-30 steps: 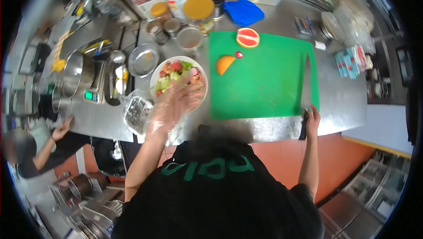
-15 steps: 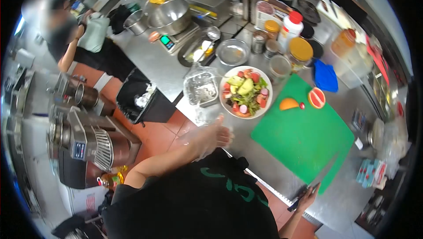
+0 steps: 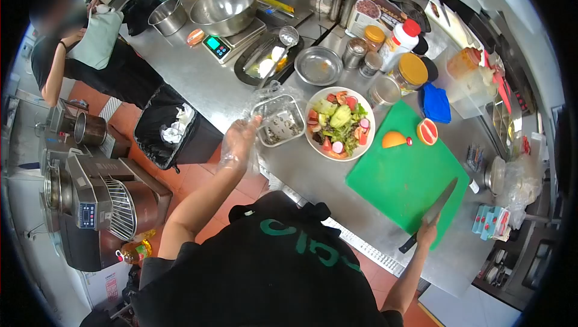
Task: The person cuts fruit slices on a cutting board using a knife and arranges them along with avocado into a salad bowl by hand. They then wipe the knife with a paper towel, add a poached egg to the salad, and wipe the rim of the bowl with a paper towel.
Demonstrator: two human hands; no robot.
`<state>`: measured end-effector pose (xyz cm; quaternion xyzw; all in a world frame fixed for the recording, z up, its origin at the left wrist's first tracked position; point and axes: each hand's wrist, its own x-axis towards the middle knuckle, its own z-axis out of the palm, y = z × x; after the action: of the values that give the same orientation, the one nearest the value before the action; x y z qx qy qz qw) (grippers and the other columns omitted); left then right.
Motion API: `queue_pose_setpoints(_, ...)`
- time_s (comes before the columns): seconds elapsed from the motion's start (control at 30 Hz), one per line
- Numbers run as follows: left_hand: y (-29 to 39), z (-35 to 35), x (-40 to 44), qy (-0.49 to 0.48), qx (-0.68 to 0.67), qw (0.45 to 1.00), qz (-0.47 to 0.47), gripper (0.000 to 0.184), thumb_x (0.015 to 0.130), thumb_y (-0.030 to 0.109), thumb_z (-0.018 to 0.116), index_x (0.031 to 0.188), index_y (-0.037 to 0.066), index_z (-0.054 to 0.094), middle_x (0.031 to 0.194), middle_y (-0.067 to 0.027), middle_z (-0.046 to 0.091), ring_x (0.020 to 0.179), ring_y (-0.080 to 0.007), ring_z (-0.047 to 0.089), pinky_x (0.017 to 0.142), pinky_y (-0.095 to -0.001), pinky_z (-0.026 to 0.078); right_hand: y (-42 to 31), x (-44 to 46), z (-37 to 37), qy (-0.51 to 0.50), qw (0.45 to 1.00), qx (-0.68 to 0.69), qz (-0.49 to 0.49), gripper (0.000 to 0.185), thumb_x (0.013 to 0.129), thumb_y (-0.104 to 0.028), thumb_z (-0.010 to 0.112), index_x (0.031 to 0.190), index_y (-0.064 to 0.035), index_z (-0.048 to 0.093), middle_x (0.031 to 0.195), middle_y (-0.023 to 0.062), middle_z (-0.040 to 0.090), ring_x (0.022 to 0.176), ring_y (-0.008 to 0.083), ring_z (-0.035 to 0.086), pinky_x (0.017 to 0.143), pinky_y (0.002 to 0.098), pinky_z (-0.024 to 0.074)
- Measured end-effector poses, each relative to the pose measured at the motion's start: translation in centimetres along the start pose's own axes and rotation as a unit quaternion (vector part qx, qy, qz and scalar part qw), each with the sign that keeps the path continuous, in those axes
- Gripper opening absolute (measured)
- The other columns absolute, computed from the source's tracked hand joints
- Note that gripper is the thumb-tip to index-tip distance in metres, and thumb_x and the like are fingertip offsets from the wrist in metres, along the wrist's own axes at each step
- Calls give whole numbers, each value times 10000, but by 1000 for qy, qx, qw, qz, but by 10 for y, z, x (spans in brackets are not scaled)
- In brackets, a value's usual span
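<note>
Work shifts to the clear container (image 3: 283, 141) at salad bowl (image 3: 316, 149)'s nine o'clock: left hand (image 3: 241, 138) arrives, hold unclear; right hand (image 3: 427, 233) grips chef's knife (image 3: 441, 202).

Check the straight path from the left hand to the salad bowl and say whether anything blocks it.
Yes: the clear container sits between the left hand and the salad bowl, with plastic wrap bunched along its far side.
</note>
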<state>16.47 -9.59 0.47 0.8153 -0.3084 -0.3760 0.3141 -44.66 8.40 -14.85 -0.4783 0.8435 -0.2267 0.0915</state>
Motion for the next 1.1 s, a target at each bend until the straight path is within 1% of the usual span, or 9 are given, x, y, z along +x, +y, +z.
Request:
queue_pose_setpoints(0.13, -84, 44, 75, -62, -264, 957, 101, 537, 772, 203, 694, 1152, -97, 462, 969, -127, 617, 765, -199, 587, 689, -307, 479, -54, 13, -13, -12, 983, -181, 6, 512, 855, -286, 564, 1317, -109, 433, 955, 201, 645, 838, 347, 630, 688, 436, 504)
queue_pose_setpoints(0.3, -76, -8, 57, -31, -81, 992, 90, 278, 801, 122, 614, 1010, -56, 576, 746, -34, 546, 693, -100, 468, 555, -288, 400, -165, 6, -28, -21, 954, -278, 108, 423, 818, -349, 604, 1155, -93, 587, 949, 193, 650, 862, 362, 624, 718, 439, 501)
queue_pose_setpoints(0.57, -64, -102, 137, 22, -437, 893, 107, 225, 812, 46, 585, 1020, -35, 551, 855, -93, 619, 696, -191, 608, 579, -283, 506, -274, 25, -28, 23, 994, -108, -12, 355, 819, -295, 608, 1094, -70, 600, 846, 168, 669, 777, 320, 648, 674, 417, 501)
queue_pose_setpoints(0.7, -126, -93, 237, 47, -397, 916, 39, 179, 800, 19, 559, 956, -65, 541, 779, -117, 596, 602, -232, 602, 541, -349, 537, -339, 61, -44, -66, 990, 121, 22, 377, 849, -300, 605, 1094, -15, 586, 876, 124, 664, 713, 209, 650, 631, 328, 511)
queue_pose_setpoints(0.83, -118, -86, 254, 5, -373, 928, 8, 356, 840, 226, 644, 942, -103, 557, 782, -157, 603, 577, -282, 600, 555, -381, 534, -396, 155, -56, -36, 927, 367, -71, 388, 858, -269, 602, 1147, -16, 547, 863, 87, 639, 699, 150, 616, 548, 269, 497)
queue_pose_setpoints(0.87, -121, -86, 253, -17, -374, 927, 8, 459, 826, 325, 651, 978, -94, 543, 764, -158, 599, 580, -288, 597, 572, -389, 535, -430, 166, -73, -57, 900, 370, -224, 444, 865, -246, 596, 1217, -1, 479, 862, 108, 635, 681, 157, 610, 569, 272, 494)
queue_pose_setpoints(1.03, -83, -79, 160, 128, -443, 886, -51, 694, 774, 562, 632, 1054, -63, 515, 814, -158, 591, 645, -229, 587, 596, -360, 512, -521, 281, -85, -1, 821, 566, -83, 717, 801, -128, 677, 1355, 25, 249, 895, 145, 640, 677, 186, 610, 601, 307, 493)
queue_pose_setpoints(1.07, -85, -79, 152, 126, -409, 902, -57, 652, 805, 522, 617, 1094, -50, 497, 860, -144, 591, 668, -206, 583, 606, -334, 505, -505, 328, -67, -13, 779, 608, -155, 582, 863, -215, 611, 1326, 9, 339, 925, 129, 644, 730, 205, 617, 617, 335, 496)
queue_pose_setpoints(1.1, -77, -83, 130, 145, -415, 898, -13, 578, 837, 463, 603, 1107, -34, 488, 881, -124, 590, 684, -182, 576, 613, -309, 498, -499, 360, -68, -43, 857, 487, -164, 458, 917, -324, 507, 1248, -9, 459, 1011, 98, 630, 868, 205, 600, 736, 356, 483)
